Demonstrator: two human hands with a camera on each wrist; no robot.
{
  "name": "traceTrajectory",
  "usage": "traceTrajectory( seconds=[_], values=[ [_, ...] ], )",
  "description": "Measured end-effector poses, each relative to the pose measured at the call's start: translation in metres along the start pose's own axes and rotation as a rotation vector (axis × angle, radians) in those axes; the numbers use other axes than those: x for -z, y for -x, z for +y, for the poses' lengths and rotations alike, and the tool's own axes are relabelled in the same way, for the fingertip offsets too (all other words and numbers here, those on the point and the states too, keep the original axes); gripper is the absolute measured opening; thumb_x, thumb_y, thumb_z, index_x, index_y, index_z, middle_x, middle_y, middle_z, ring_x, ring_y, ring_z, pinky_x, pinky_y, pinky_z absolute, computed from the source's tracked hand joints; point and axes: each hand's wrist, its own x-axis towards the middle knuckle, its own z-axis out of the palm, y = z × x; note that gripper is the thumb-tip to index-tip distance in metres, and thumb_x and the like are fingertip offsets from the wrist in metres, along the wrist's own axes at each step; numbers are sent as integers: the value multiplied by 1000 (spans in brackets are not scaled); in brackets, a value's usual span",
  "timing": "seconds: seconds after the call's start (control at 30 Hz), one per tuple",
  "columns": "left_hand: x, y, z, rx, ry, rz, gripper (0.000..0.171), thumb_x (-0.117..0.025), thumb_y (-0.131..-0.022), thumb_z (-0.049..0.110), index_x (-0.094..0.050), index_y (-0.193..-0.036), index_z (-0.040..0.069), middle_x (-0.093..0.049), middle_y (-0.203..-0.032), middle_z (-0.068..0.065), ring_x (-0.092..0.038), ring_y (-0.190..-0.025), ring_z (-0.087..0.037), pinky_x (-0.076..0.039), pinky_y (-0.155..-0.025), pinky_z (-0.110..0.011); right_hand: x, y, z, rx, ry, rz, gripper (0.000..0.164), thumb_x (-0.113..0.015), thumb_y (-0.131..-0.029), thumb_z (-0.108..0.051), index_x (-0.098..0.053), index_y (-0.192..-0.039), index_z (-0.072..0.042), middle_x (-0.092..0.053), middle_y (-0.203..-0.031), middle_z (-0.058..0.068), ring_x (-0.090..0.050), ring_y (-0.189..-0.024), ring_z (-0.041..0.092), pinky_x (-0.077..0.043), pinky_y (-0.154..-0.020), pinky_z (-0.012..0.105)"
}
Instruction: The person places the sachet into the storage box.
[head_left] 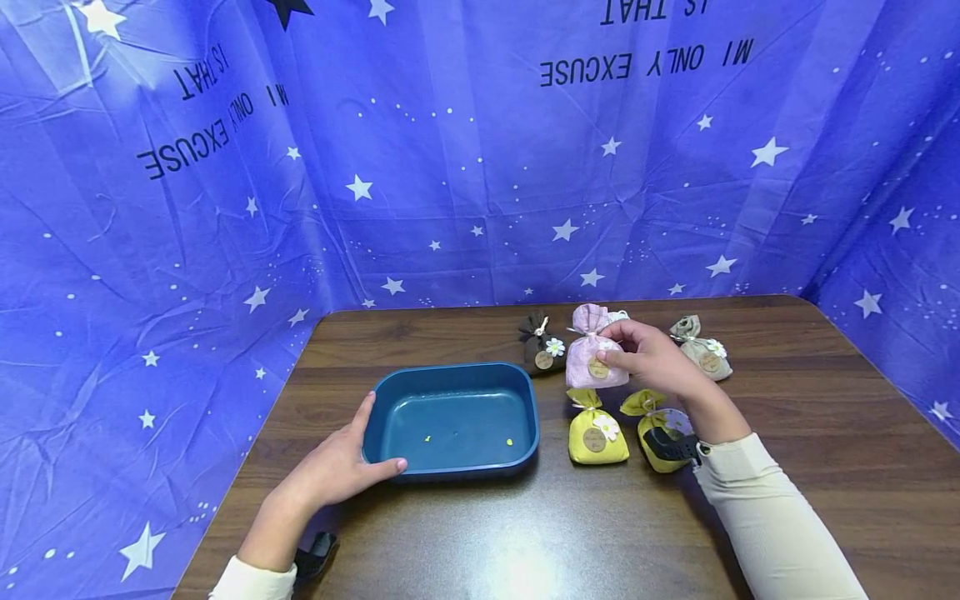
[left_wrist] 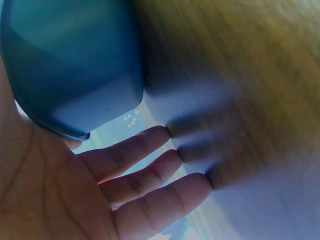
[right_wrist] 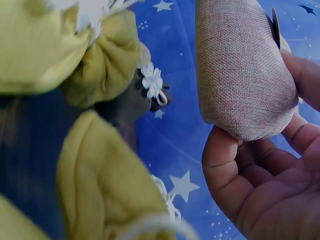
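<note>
My right hand (head_left: 648,354) pinches a pink cloth sachet (head_left: 585,367) with a tied neck, a flower and a round tag, thumb on the front. In the right wrist view the pink sachet (right_wrist: 245,75) has fingers at its base. Two yellow sachets (head_left: 598,446) stand below that hand. My left hand (head_left: 333,467) rests at the left end of a dark blue plastic basin (head_left: 450,471), its thumb on the front rim. The left wrist view shows straight fingers (left_wrist: 150,200) beside the basin (left_wrist: 75,65), fingertips at the wooden table.
A dark brown sachet (head_left: 536,358) stands behind the basin's right corner, and a beige-grey one (head_left: 705,354) lies right of my right hand. Small yellow specks (head_left: 509,442) dot the basin floor. A blue star-printed curtain (head_left: 480,167) borders the wooden table (head_left: 420,533).
</note>
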Motion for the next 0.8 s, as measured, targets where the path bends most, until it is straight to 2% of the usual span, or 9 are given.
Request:
traceTrajectory(
  seconds=[0.37,0.8],
  values=[
    [-1,-1,-2,-8,-5,3,119,-70,-80,66,-4,-159,7,-42,-147,-32,-50,-127,-45,-41,-100,-60,-23,-13,-11,32,-71,-58,20,-68,-93,-7,-61,-107,6,-62,-92,11,-58,-79,14,-49,-65,25],
    [-2,-2,-3,4,-6,-1,121,-70,-79,68,-3,-160,8,-42,-146,-31,-50,-127,-45,-41,-100,-61,-45,-25,-22,86,-87,-74,17,-70,-91,-5,-63,-104,3,-61,-88,9,-56,-77,15,-46,-65,24]
  ],
)
